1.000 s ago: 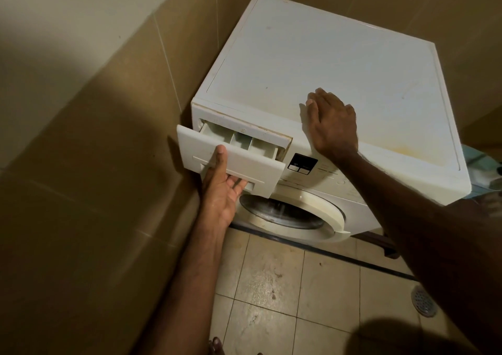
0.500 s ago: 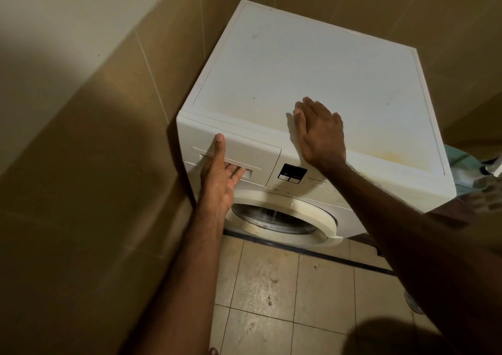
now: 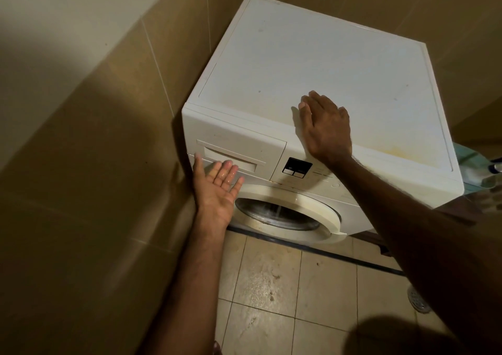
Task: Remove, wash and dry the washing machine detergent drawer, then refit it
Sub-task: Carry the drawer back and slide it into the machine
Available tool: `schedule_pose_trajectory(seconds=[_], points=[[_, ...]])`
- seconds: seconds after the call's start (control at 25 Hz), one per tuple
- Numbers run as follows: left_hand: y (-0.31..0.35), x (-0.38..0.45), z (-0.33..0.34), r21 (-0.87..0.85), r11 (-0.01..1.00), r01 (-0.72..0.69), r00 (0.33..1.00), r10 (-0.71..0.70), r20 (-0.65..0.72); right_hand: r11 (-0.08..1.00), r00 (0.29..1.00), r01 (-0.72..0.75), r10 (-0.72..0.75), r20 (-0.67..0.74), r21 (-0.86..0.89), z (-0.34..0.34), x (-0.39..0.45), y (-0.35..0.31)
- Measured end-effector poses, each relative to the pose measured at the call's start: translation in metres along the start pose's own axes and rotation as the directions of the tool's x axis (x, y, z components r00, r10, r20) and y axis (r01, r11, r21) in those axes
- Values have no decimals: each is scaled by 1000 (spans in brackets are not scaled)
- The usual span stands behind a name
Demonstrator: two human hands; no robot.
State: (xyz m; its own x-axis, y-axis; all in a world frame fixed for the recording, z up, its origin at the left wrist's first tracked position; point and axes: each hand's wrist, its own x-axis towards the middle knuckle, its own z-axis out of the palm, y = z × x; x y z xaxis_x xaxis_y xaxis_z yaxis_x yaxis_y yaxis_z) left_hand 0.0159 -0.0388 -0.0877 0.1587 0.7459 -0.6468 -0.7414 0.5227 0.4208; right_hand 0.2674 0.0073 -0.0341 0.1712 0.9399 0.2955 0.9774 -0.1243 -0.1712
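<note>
Sitting flush in the upper left corner of the front panel, the white plastic detergent drawer [image 3: 239, 150] with its recessed grip slot looked fully home in the white front-loading washing machine [image 3: 312, 63], left of centre in the frame. No gap showed round its face, so I judged the refit done, or all but done; whether the washing and drying had been thorough I could not tell from here, since the inside of the drawer was hidden.

My left hand [image 3: 217, 189] hovered just below the drawer's slot, palm up, fingers straight and spread, holding nothing; its fingertips glistened as if wet. I could not tell whether they touched the panel. My right hand [image 3: 326, 126] lay flat on the front edge of the machine's top, fingers straight and together, pressing down and gripping nothing, just above the small dark display panel [image 3: 297, 166].

Below the drawer, the round cream-rimmed porthole door [image 3: 288, 210] appeared closed. To the left ran the tan tiled wall [image 3: 108, 137], and the beige tiled floor [image 3: 271, 286] filled the lower middle, with a metal floor drain [image 3: 418, 299] at lower right.

What seemed left, in my judgement, was only a check that the drawer had seated.
</note>
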Motion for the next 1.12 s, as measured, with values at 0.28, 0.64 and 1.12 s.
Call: schedule_pose_trajectory(seconds=[0.28, 0.64, 1.12], points=[[7, 8, 41, 187, 975, -118, 989, 97, 114, 999, 1000, 0, 0, -4, 46, -7, -3, -4], [-3, -36, -15, 145, 974, -172, 983, 162, 82, 999, 1000, -12, 12, 3, 53, -5, -2, -4], [-7, -68, -67, 132, 978, -164, 983, 151, 107, 997, 1000, -13, 13, 1, 75, -5, -2, -3]])
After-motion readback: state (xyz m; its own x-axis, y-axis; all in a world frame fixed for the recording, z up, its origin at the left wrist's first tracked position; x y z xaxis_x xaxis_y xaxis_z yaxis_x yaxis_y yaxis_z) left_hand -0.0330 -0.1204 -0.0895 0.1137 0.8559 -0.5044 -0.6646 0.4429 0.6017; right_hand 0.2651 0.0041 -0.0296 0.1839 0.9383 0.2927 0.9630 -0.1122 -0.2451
